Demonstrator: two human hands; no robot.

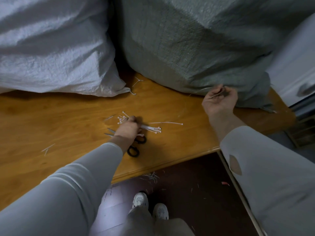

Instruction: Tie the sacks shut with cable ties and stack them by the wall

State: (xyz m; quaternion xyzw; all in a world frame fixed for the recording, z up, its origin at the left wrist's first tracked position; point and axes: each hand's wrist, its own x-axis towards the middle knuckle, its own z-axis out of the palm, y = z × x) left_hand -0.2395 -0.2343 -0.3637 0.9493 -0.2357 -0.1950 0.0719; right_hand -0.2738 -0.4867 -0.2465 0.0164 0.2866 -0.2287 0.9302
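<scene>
Fingers (132, 119) of left hand (127, 129) curled round bundle of cable ties (153, 128), thin white plastic, square-headed, fanned on glossy wooden table (51, 116); right hand (219, 99) pinching 1 thin pale strip (217, 94), blurred, against gathered edge of grey-green sack (187, 40), coarse weave; white sack (51, 48), crinkled, shiny, just beside it; both sacks cut off at top; scissors (136, 147), black loop handles, blades partly hidden under left wrist; 1 loose tie (167, 123) near bundle.
</scene>
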